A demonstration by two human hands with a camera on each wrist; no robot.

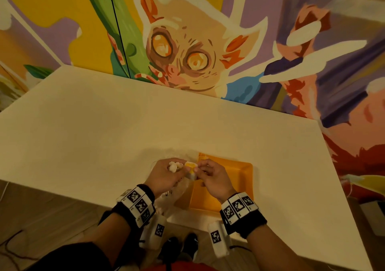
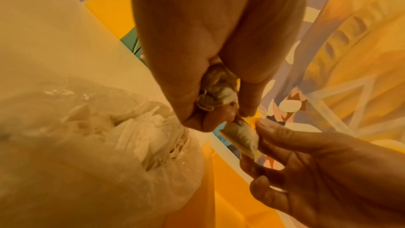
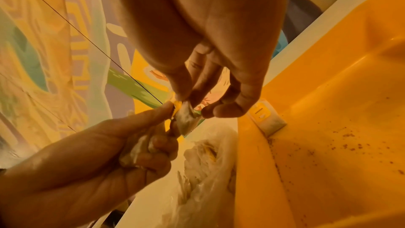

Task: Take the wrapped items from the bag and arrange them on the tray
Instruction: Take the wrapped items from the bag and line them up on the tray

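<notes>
Both hands meet over the left rim of the orange tray (image 1: pixel 245 179). Between them hangs a small white and yellow wrapped item (image 1: pixel 192 169) (image 2: pixel 238 136) (image 3: pixel 186 119). My left hand (image 1: pixel 177 172) (image 2: pixel 232 113) pinches one end of it and also curls round a crumpled white bundle (image 1: pixel 174 166) (image 2: pixel 217 91) (image 3: pixel 136 150) in its palm. My right hand (image 1: pixel 203 170) (image 3: pixel 190 103) pinches the other end with thumb and fingertips. The clear plastic bag (image 2: pixel 98 136) (image 3: pixel 208 171) lies on the table under my left hand, with white wrapped pieces inside. Another wrapped item (image 3: pixel 266 119) lies at the tray's far left corner.
The tray floor (image 3: pixel 328 127) is bare apart from brown crumbs. The white table (image 1: pixel 125 125) ends at a painted wall behind. Its front edge runs just below my wrists, with the floor and my shoes beneath.
</notes>
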